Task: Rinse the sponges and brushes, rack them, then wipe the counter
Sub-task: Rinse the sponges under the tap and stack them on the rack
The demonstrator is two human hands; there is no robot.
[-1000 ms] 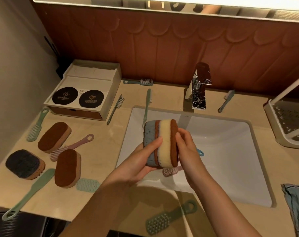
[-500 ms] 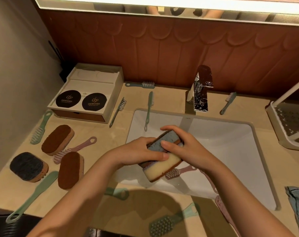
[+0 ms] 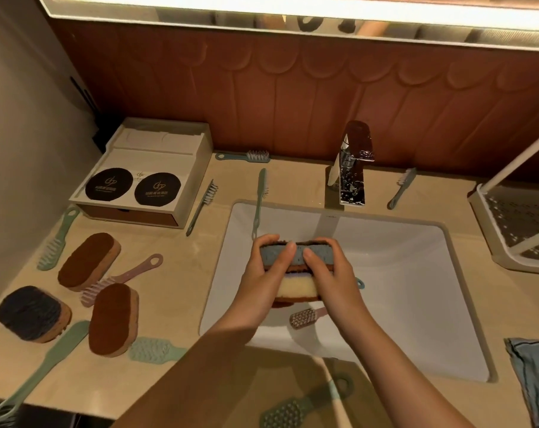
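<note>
left hand [image 3: 259,273] and right hand [image 3: 334,274] grips are both clutching the blue, brown and yellow sponge stack [image 3: 297,287] over the white sink [image 3: 400,273].

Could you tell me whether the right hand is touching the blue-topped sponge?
Touching: the head view shows the right hand gripping the blue-topped sponge, thumb pressed on its face.

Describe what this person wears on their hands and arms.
The left hand and right hand are bare: no gloves, rings or watch visible. Both forearms are uncovered, with no sleeve in frame.
</note>
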